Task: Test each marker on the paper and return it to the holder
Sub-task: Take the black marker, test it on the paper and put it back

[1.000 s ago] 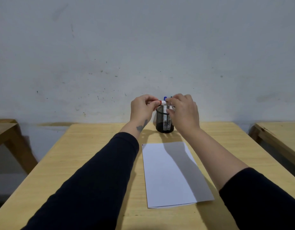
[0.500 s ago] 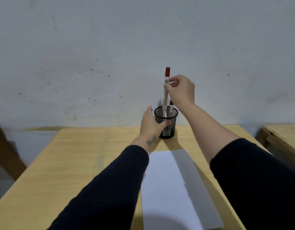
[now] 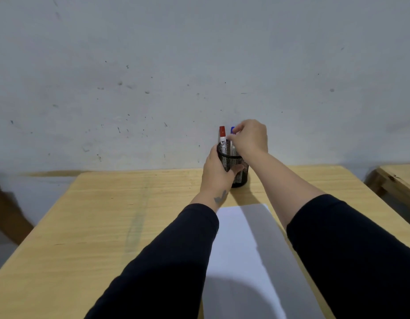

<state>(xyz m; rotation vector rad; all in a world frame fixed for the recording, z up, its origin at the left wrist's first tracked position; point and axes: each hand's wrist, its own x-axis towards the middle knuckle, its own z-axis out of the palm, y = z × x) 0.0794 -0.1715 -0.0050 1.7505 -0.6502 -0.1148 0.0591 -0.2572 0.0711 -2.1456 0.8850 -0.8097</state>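
A black mesh holder point(image 3: 240, 174) stands at the far edge of the wooden table point(image 3: 112, 217). My left hand point(image 3: 216, 172) is wrapped around its left side. A red-capped marker point(image 3: 222, 137) stands upright in the holder, free of both hands. Beside it a blue-capped marker point(image 3: 232, 130) also stands in the holder, and the fingertips of my right hand point(image 3: 251, 137) pinch its top. The white sheet of paper point(image 3: 243, 249) lies flat on the table between my forearms, nearer to me than the holder.
A grey speckled wall rises directly behind the holder. Another wooden table point(image 3: 397, 178) stands to the right across a gap. A wooden frame point(image 3: 8, 215) shows at the left edge.
The red marker went down into the holder and my right hand let it go, then moved onto the blue marker. My left hand closed around the holder.
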